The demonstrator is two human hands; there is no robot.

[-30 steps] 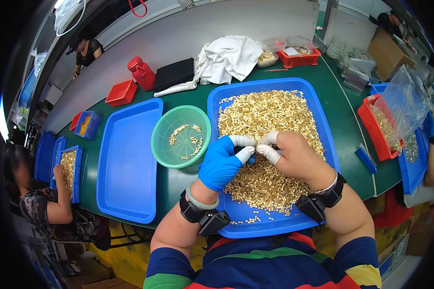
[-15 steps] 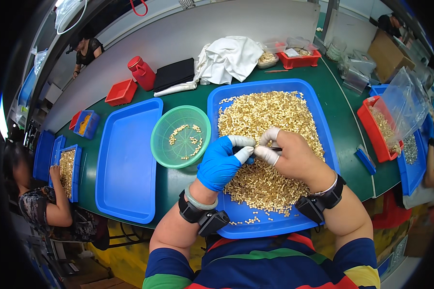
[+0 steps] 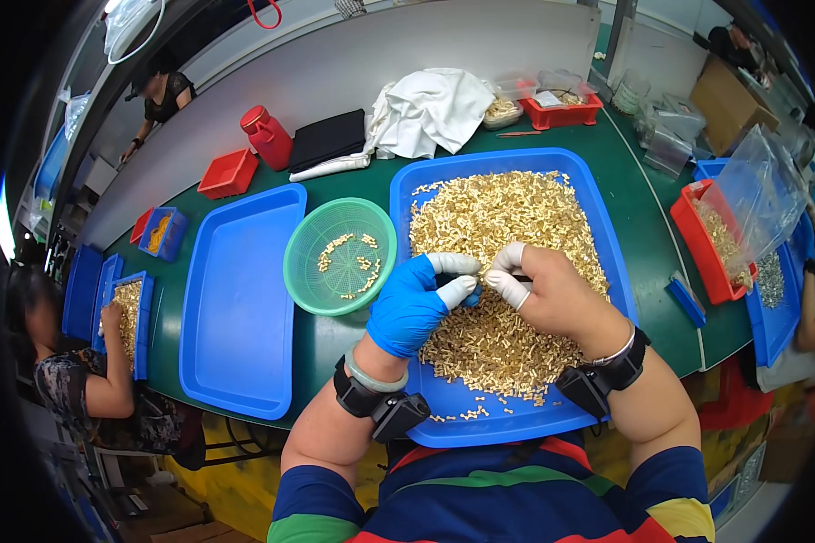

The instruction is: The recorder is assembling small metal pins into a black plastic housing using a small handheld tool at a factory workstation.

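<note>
Left hand [image 3: 407, 308]: wearing blue glove, curling over blue tray [image 3: 507, 430]
Right hand [image 3: 552, 285]: curling opposite, tips nearly meeting the left's
Fingertips [image 3: 455, 262]: white-capped, possibly clamping something small, can't tell
Gold pieces [image 3: 507, 208]: lying heaped beneath hands; few sitting in green sieve [image 3: 302, 271], left
White cloth [image 3: 435, 109]: lying crumpled behind

A green tabletop [image 3: 652, 262] is spanning the middle, with a pale grey partition [image 3: 516, 45] running behind it toward the top. Yellow flooring [image 3: 240, 484] is showing at lower left, a grey post [image 3: 619, 36] is standing at upper right, and white light [image 3: 5, 226] is glowing at the left edge.
</note>
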